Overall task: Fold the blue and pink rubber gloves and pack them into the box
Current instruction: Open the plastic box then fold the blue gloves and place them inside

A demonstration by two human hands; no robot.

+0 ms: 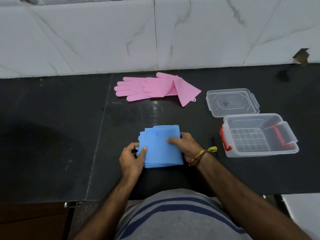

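The blue rubber gloves (161,148) lie folded into a thick square stack near the front of the black counter. My left hand (132,159) grips the stack's left edge, thumb on top. My right hand (186,144) holds its right edge, thumb pressed on the top layer. The pink rubber gloves (155,88) lie flat further back near the wall, one over the other, fingers pointing left, cuff partly turned over. The clear plastic box (259,151) with orange latches stands open and empty at the right.
The box's clear lid (232,103) lies flat on the counter just behind the box. A white marble-tiled wall (155,35) rises at the counter's back edge. The black counter (52,135) stretches to the left. My striped shirt fills the bottom of the view.
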